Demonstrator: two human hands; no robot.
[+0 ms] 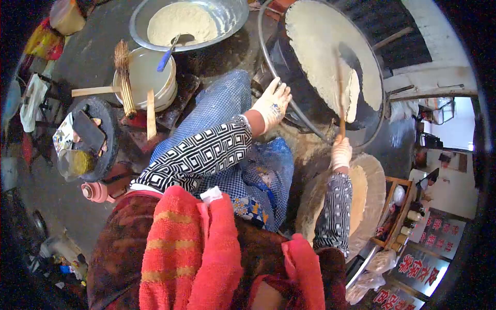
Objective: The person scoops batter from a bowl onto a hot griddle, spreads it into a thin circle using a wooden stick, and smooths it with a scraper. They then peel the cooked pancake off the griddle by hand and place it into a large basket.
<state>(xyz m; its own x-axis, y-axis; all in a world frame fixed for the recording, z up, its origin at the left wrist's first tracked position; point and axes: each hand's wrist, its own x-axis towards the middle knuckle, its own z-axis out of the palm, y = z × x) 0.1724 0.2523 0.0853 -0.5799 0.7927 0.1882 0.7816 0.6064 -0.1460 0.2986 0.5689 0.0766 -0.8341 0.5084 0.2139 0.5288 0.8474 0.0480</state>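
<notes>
My left hand [274, 106], in a pale glove, rests by the metal ring [304, 118] around a large round griddle [356, 114], its fingers on or close to the rim. In my gloved right hand [341, 154] is a long wooden handle [341, 98], which reaches up over the griddle. A thin pale layer of batter [320, 51] covers most of the hot plate. Near the tool, one strip of the layer [353, 97] is lifted or folded, and dark griddle surface shows beside it. The tool's far end is blurred.
A metal basin of batter [181, 23] holds a blue-handled ladle [165, 59]. Below it stands a white bucket [168, 95] with a straw brush [124, 77]. A round stand [106, 137] is at left, a round tray [374, 181] under my right forearm, a wooden shelf [395, 206] at right.
</notes>
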